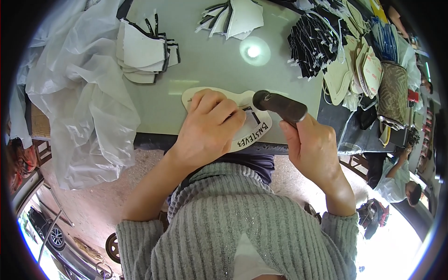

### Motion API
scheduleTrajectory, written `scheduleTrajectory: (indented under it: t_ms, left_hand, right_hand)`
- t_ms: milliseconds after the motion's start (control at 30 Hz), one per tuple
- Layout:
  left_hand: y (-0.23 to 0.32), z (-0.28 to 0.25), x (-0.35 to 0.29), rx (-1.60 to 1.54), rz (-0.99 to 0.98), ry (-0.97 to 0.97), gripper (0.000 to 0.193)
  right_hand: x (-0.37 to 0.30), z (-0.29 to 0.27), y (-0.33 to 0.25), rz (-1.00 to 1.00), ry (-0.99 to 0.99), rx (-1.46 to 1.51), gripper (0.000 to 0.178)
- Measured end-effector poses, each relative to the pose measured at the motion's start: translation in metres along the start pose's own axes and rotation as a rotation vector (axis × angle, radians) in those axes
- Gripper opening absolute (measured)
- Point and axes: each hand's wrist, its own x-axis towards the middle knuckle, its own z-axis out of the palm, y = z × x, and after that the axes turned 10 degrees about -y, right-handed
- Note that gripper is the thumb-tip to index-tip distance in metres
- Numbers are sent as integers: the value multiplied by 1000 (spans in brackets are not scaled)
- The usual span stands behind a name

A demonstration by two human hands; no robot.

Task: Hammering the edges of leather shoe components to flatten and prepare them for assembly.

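Observation:
My left hand point(207, 128) presses flat on a cream cardboard pattern template point(254, 133) that lies near the front edge of the pale green table point(210, 65). A dark-edged piece shows under the template beside my fingertips. My right hand point(312, 149) grips the handle of a dark rotary cutter point(279, 105), whose round blade end sits at the template's upper right edge. Both forearms wear grey ribbed knit sleeves.
A stack of white cut pieces with black trim point(142, 51) lies at the left, another pile point(233, 18) at the top. Black straps point(310, 42) and cream sole-shaped pieces point(361, 70) crowd the right. Clear plastic sheeting point(79, 93) hangs off the left edge. Another person point(396, 177) sits lower right.

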Motion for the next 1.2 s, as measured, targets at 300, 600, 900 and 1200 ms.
scheduleTrajectory:
  t_ms: [300,600,900,1200]
  left_hand:
    - [0,1,0,-15,-7,21,26]
    - [-9,-15,-1,-18,9,-65,28]
    - [-20,-20,1,52,203,-137,29]
    - [-22,-16,0,6,209,-114,32]
  right_hand:
    - [3,-2,-2,-93,89,3,27]
    - [1,4,-3,-6,-122,-126,25]
    - [0,6,-4,13,-133,-157,27]
    - [1,1,-5,-69,28,7,27]
